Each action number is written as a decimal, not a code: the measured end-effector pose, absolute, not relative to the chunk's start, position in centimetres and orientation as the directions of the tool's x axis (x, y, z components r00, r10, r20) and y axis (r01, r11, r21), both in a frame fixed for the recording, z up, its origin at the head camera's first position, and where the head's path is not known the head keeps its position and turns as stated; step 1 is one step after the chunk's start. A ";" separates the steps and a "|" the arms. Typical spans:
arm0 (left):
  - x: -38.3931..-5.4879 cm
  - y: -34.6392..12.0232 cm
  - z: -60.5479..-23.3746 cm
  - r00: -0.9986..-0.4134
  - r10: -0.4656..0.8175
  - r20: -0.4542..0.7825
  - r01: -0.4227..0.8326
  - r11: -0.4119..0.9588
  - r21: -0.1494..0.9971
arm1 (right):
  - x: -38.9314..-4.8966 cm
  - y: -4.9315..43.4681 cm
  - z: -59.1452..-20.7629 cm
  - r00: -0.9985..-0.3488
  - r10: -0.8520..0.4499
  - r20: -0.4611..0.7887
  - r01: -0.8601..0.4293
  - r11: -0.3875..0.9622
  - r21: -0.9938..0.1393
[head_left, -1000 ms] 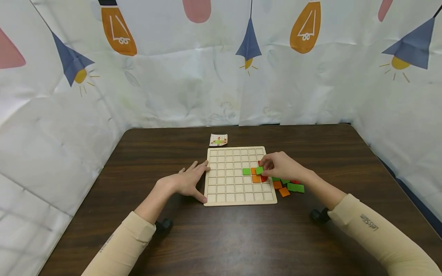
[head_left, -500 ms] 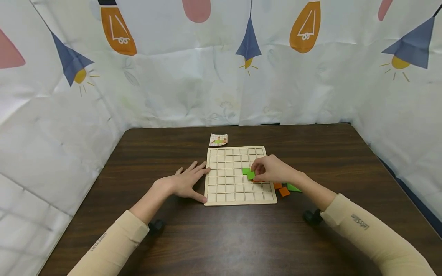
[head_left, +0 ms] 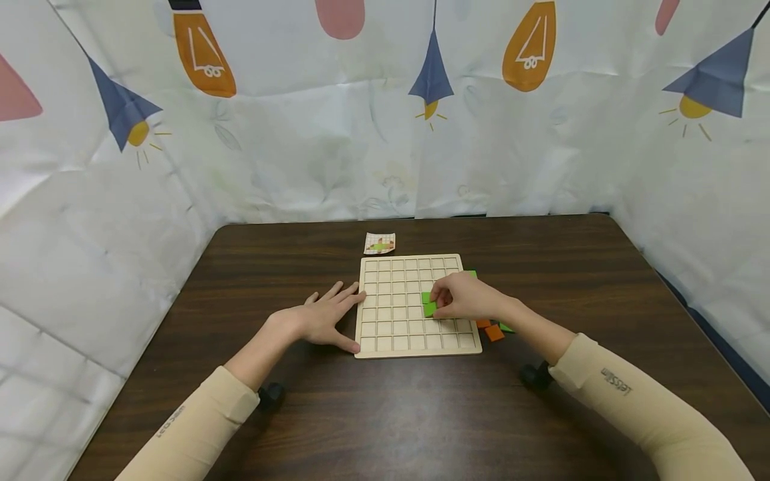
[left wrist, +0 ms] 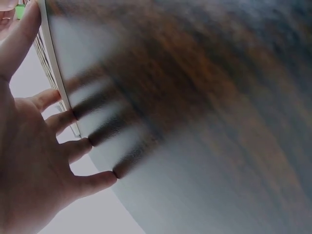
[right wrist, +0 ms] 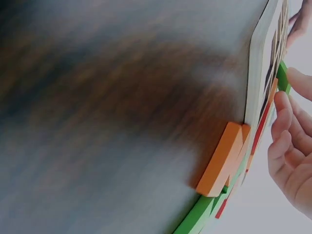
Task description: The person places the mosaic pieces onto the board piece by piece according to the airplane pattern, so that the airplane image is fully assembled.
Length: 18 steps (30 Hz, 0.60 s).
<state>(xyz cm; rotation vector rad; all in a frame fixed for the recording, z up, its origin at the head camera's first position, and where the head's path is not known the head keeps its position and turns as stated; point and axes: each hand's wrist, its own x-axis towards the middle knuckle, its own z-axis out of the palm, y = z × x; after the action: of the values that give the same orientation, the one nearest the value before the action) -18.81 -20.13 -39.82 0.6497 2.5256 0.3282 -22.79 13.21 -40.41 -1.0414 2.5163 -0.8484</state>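
Note:
In the head view a pale wooden grid board [head_left: 385, 326] lies on the dark table. My left hand [head_left: 321, 321] rests at its left edge, fingers spread and fingertips touching the frame; the left wrist view shows the same hand [left wrist: 34, 161] from the palm side. Over the board's right half, my right hand [head_left: 472, 298] pinches a small green square tile [head_left: 430, 310] between thumb and fingers. Just behind that tile, another green tile [head_left: 426, 297] sits in the grid. The right hand covers the orange and red pieces on the board in the head view.
Loose orange tiles [head_left: 494, 333] and a partly hidden green piece [head_left: 506, 327] lie right of the board. Another green piece [head_left: 471, 273] shows at its upper right edge. A small pattern card [head_left: 379, 243] lies behind the board. Printed sheets [head_left: 337, 153] hang around the table.
My right hand has moved left and slightly toward the near side with the green tile, from over the orange and red pieces to beside the other green tile. The left hand stays put.

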 end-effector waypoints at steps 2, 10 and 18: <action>-18.9 -20.1 -39.9 -0.757 0.507 -0.413 0.382 0.855 0.351 | -22.8 13.0 -40.4 -0.699 -0.714 -0.042 -0.554 0.577 -0.600; -19.0 -20.2 -39.9 -0.759 0.502 -0.414 0.376 0.857 0.352 | -22.7 12.7 -40.1 -0.700 -0.712 -0.057 -0.553 0.591 -0.587; -18.9 -20.0 -39.7 -0.757 0.502 -0.419 0.370 0.857 0.358 | -23.0 13.7 -39.5 -0.726 -0.685 -0.067 -0.517 0.607 -0.603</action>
<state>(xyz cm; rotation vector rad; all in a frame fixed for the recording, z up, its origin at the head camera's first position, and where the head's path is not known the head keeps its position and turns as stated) -18.95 -20.01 -39.72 0.6365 2.5176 0.3456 -23.02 13.72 -39.51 -0.9778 2.5448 -0.8188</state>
